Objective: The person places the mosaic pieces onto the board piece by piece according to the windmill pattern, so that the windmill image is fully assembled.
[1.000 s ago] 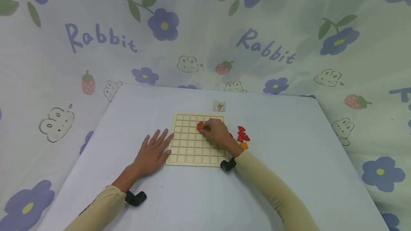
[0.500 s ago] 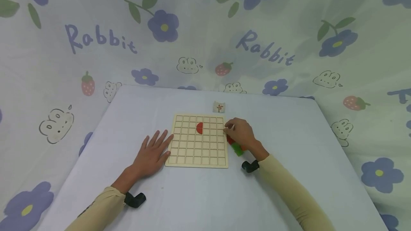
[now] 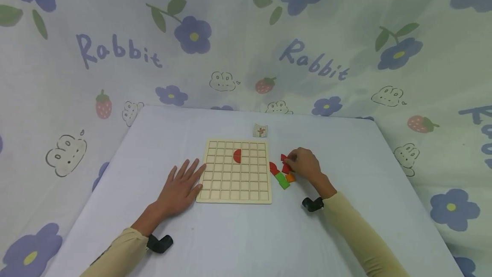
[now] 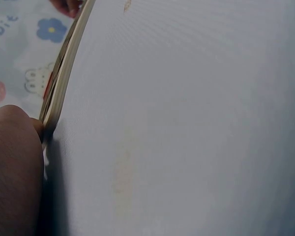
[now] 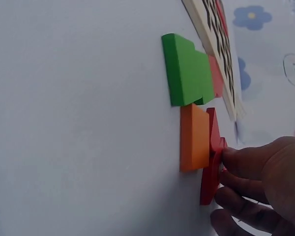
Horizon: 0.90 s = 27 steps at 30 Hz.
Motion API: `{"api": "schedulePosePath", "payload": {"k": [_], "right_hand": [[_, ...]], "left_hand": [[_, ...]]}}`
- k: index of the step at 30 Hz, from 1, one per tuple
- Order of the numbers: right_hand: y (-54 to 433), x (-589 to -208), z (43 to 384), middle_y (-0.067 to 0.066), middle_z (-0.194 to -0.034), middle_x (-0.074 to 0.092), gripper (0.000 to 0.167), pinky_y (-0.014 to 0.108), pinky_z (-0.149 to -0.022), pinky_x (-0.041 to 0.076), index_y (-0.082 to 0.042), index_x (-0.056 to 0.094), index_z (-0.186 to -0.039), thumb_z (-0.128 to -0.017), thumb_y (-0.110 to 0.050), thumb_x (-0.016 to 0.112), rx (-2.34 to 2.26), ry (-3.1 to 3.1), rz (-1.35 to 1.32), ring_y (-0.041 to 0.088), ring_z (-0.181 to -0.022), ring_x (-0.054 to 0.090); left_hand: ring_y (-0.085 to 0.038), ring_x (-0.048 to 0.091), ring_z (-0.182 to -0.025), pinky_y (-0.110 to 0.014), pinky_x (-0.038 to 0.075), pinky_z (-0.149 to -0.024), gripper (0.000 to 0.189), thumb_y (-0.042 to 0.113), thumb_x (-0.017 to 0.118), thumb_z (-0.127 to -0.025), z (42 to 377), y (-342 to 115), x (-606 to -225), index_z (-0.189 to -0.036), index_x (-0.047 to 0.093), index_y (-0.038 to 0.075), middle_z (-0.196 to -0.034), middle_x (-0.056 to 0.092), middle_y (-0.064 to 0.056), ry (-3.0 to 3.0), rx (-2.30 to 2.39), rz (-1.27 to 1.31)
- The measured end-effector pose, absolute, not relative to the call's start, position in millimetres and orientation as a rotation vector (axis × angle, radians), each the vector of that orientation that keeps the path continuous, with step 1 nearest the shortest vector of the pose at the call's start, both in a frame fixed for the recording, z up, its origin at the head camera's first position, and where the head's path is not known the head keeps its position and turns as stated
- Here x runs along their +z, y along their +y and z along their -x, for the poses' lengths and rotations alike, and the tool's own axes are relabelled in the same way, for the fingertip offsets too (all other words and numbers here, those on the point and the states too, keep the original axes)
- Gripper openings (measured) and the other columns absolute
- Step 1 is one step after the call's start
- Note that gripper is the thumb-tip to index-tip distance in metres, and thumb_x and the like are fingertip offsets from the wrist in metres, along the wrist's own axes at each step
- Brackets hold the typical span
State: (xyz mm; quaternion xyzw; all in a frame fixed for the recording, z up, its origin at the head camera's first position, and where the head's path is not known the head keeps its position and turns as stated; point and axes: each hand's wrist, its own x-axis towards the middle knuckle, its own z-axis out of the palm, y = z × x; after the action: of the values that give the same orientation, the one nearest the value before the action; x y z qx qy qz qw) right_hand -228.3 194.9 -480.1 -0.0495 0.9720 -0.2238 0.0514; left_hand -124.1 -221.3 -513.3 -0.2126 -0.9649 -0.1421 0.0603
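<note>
My left hand (image 3: 178, 191) lies spread on the table, fingertips and thumb right at the left edge of a wooden grid board (image 3: 223, 174). In the left wrist view its thumb (image 4: 14, 172) meets the board's side. Two red quarter-round pieces (image 3: 238, 153) form a half disc in the board's upper squares. Right of the board, my right hand (image 3: 307, 165) pinches a small red piece among other red pieces (image 5: 209, 182), thumb and fingertips mostly covering it. Beside them in the right wrist view stand an orange block (image 5: 194, 137) and green blocks (image 5: 182, 71).
Another red piece (image 3: 273, 168) lies close to the board's right edge, above the green blocks. Behind the board is a small patterned card (image 3: 260, 130). A printed cloth backdrop (image 3: 230, 54) rises at the far edge of the white table (image 3: 230, 238).
My right hand has moved right, from the red half disc on the board to the loose red pieces. The half disc stays on the board. My left hand has kept its place.
</note>
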Motion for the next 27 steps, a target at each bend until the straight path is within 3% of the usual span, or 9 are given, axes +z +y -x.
{"api": "schedulePosePath", "payload": {"k": [7, 15, 22, 27], "right_hand": [[185.9, -485.0, 229.8, 0.004, -0.084, 0.061, 0.033, 0.029, -0.057, 0.048, -0.007, 0.072, -0.108, -0.087, -0.032, 0.076, -0.723, 2.964, 0.157, 0.019, -0.07, 0.055], [177.0, -487.9, 230.5, 0.006, -0.095, 0.062, 0.028, 0.028, -0.061, 0.051, -0.007, 0.067, -0.108, -0.087, -0.024, 0.076, -0.862, 2.927, 0.111, 0.019, -0.073, 0.056], [171.0, -486.0, 229.0, 0.004, -0.088, 0.066, 0.02, 0.026, -0.058, 0.051, -0.008, 0.068, -0.101, -0.086, -0.018, 0.077, -1.018, 2.969, 0.157, 0.018, -0.07, 0.058], [164.0, -486.4, 234.1, 0.004, -0.092, 0.069, 0.018, 0.029, -0.066, 0.052, -0.007, 0.073, -0.107, -0.089, -0.014, 0.074, -1.127, 3.01, 0.235, 0.019, -0.077, 0.058]], "left_hand": [[-0.039, 0.013, -0.147, -0.065, 0.01, -0.11, 0.059, 0.039, 0.044, -0.103, 123.6, -222.4, -516.9, -0.156, 0.032, 0.016, -0.16, 0.023, -0.013, -2.905, -0.438, 0.642], [-0.04, 0.017, -0.145, -0.065, 0.013, -0.109, 0.058, 0.038, 0.045, -0.103, 122.3, -222.4, -517.6, -0.155, 0.033, 0.015, -0.16, 0.025, -0.013, -2.894, -0.418, 0.638], [-0.04, 0.015, -0.146, -0.065, 0.011, -0.11, 0.059, 0.04, 0.044, -0.103, 124.2, -222.9, -515.9, -0.155, 0.032, 0.015, -0.16, 0.023, -0.013, -2.904, -0.407, 0.648], [-0.039, 0.015, -0.146, -0.065, 0.012, -0.11, 0.059, 0.04, 0.043, -0.103, 125.2, -222.7, -517.0, -0.155, 0.032, 0.015, -0.16, 0.023, -0.013, -2.903, -0.409, 0.646]]}}
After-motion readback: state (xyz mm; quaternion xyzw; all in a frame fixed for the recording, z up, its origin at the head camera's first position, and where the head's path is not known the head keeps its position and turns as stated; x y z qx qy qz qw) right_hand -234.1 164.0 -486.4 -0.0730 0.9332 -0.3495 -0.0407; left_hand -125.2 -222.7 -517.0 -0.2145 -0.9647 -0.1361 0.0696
